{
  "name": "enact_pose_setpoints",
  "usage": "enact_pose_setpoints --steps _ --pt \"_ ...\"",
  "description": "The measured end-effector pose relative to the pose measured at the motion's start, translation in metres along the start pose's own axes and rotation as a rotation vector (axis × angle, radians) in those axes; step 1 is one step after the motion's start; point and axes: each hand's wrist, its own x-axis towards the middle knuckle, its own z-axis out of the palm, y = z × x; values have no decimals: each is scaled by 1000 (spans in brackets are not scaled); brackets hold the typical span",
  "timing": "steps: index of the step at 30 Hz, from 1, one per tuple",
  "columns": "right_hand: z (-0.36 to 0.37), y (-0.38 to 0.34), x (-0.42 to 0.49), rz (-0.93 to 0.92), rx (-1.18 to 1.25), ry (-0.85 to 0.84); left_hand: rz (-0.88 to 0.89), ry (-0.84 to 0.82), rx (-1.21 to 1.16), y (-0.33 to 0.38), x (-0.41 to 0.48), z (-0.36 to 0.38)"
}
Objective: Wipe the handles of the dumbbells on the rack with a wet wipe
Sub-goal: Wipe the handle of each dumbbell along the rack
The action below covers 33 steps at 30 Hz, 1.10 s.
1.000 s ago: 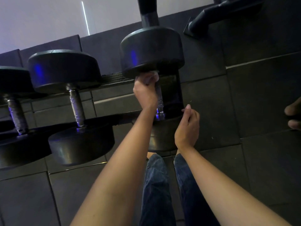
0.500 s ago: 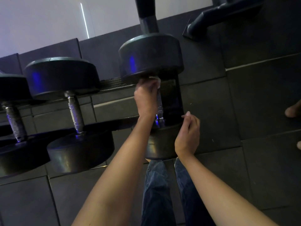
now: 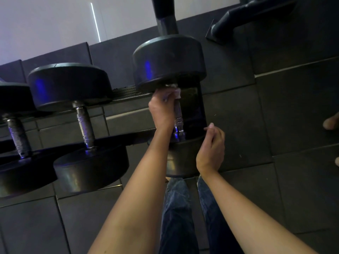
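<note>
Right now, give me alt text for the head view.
The left hand grips a wet wipe around the handle of the rightmost dumbbell, by its far weight. The right hand hangs loosely curled nearby, holding nothing. Two more dumbbells lie to the left.

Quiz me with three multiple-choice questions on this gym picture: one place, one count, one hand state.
1. Where is the white wet wipe?
A. on the floor tiles
B. round the rightmost black dumbbell's metal handle
C. on the middle dumbbell
2. How many dumbbell handles show?
A. one
B. five
C. three
3. The right hand is
A. holding nothing
B. gripping a bottle
C. wiping a handle
Answers: 1B, the left hand grips it there; 2C, three metal bars in a row; 3A, its loosely curled fingers are empty.
</note>
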Motion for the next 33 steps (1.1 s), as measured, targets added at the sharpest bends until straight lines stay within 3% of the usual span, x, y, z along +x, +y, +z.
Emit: enact_pose_setpoints --steps 3,5,8,11,13,15,19,21,23,26,30,33 --pt "-1 -1 0 5 9 -12 -290 -10 -346 -11 9 -2" --pt "-1 -1 0 6 10 -18 -526 -116 -579 -20 15 -2" --pt "0 0 0 6 9 -14 -606 -234 -607 -23 20 -5" --pt "-1 0 0 11 -4 -16 -437 -333 -343 -25 10 -27" --pt "-1 0 0 1 -14 -17 -361 -507 -80 -32 -5 -45" --pt "-1 -2 -1 2 -18 -18 -260 -600 25 -32 -12 -53" --pt "-2 -3 -1 5 -8 -20 -52 -342 22 -15 13 -32" --pt "-2 -3 0 11 -10 -20 58 -350 68 -16 13 -29" --pt "-2 -2 -1 9 -14 -19 298 -502 248 -22 -2 -41" --pt "-1 -2 0 5 -11 -11 797 -731 557 -25 3 -51" --pt "0 0 0 -15 -2 -6 1036 -668 748 -18 33 -28" --pt "1 -1 0 -13 -5 -5 1132 -809 825 -23 21 -31"
